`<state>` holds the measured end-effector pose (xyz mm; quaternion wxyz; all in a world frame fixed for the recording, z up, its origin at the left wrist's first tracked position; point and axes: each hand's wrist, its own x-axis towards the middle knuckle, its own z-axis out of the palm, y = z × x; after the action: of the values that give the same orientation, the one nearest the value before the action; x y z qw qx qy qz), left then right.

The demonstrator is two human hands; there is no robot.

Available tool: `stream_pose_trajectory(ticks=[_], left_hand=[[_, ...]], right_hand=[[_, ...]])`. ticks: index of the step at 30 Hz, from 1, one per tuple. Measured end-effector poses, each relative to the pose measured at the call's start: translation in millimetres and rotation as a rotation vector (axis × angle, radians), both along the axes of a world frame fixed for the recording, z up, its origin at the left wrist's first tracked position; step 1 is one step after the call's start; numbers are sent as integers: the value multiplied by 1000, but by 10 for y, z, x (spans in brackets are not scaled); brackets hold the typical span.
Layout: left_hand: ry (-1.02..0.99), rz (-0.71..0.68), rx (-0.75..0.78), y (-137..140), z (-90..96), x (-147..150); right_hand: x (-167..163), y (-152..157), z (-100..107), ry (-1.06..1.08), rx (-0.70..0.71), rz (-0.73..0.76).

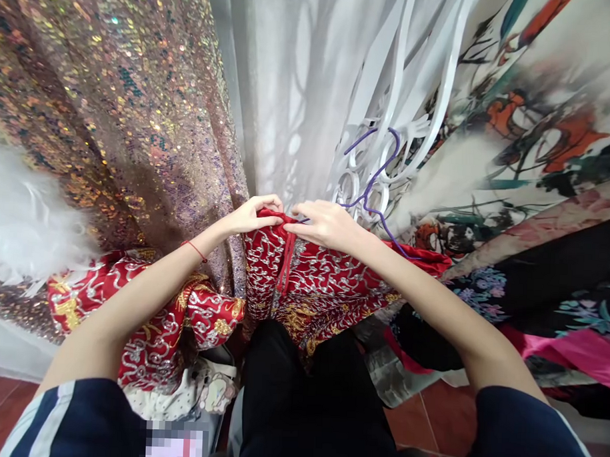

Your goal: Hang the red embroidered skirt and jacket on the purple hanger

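black-trousered knees (267, 367) are nearest. just beyond, a red fabric garment with silver and gold embroidery (333, 276) spreads, its upper edge pinched by the left hand (251, 215) and adjacent right hand (328, 224). a thin purple hanger (369, 189) slants beyond, before a white curved frame (447, 80).

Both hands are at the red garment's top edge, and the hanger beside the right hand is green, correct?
No: the hanger is purple, not green, as the head view shows; the left hand and right hand are at the top edge of the red garment.
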<state>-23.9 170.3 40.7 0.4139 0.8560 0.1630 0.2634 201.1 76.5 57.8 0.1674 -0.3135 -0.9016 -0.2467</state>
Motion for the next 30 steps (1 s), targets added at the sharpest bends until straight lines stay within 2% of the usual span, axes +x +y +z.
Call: stream_pose_trajectory(ticks=[2,4,6,7,9,12,14,16,18,19,20,22,24,26,28,30], left_hand=[[-23,-2,-4,29,-25,0],[-42,2,-9,58,-52,0],[-53,22,-10,75,-68,-3],[-46,36,-9,77,-70,-5],[-10,69,-2,70,-62,-12],[33,93,18,46,-35,-20],[31,87,19,32,-23,-17],[11,69,9,20,-15,-9],[4,57,0,6,-6,3],[6,61,3,-3,1,8],[10,70,7,-14,8,12],[23,94,9,-37,22,17],[21,105,-14,-54,31,21],[20,107,-50,-63,34,23],[25,109,-61,-63,35,24],[31,114,-42,-61,39,23]], right_hand=[[-84,-54,123,191,-114,-41],[-163,-22,222,439,-315,-56],[-224,127,296,679,-504,-21],[-246,235,327,775,-552,1],[-276,457,389,894,-525,10],[-297,562,490,877,-354,-74],[-314,357,524,824,-275,-113],[-351,-27,458,832,-237,-93],[-416,-451,223,920,-242,-12],[-458,-630,30,998,-300,20],[-506,-768,-210,1099,-405,11],[-619,-904,-789,1333,-712,-140],[-759,-879,-1392,1552,-1044,-357],[-915,-770,-1885,1622,-1126,-423],[-1052,-649,-2200,1698,-1172,-443],[-1145,-558,-2353,1791,-1214,-423]])
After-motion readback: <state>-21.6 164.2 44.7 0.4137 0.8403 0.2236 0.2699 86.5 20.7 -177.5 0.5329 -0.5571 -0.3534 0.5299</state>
